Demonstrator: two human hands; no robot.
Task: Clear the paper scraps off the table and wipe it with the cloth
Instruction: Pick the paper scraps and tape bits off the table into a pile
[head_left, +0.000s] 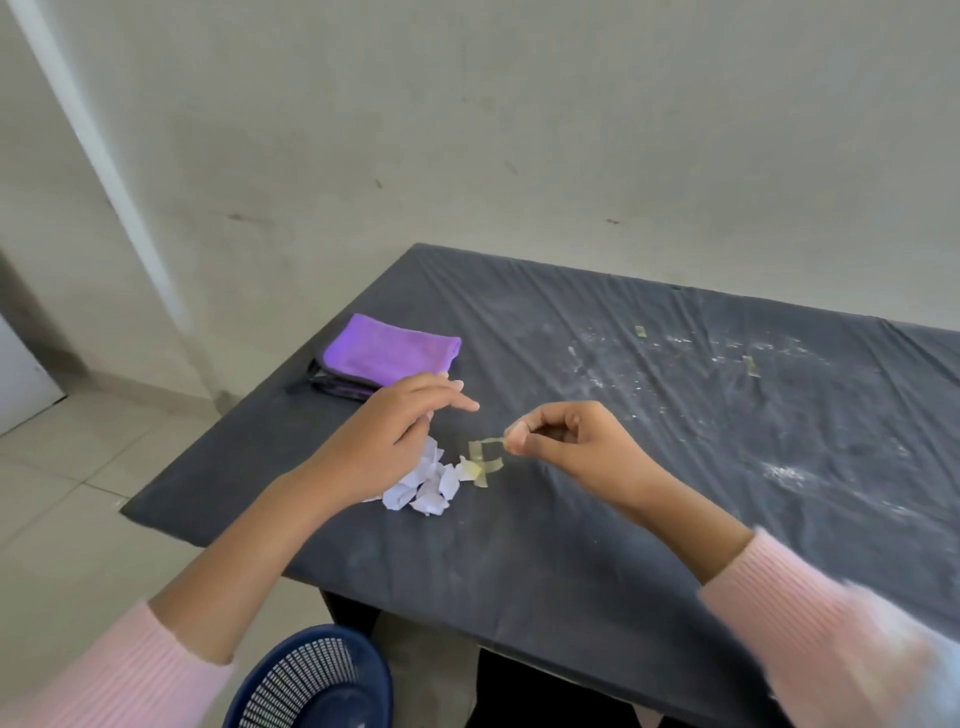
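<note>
A small heap of crumpled white paper scraps (423, 483) lies on the dark covered table (571, 545) near its left front. My left hand (395, 426) hovers over the heap with fingers spread and nothing in it. My right hand (561, 441) pinches the end of a yellowish tangle of tape strips (483, 462), which hangs down beside the heap. A folded purple cloth (389, 353) rests at the table's left edge, behind my left hand.
Two more short tape strips (640, 331) (749, 365) and white dust streaks (779, 473) mark the table's far and right parts. A dark blue mesh bin (311, 680) stands on the tiled floor below the front edge. A pale wall runs behind.
</note>
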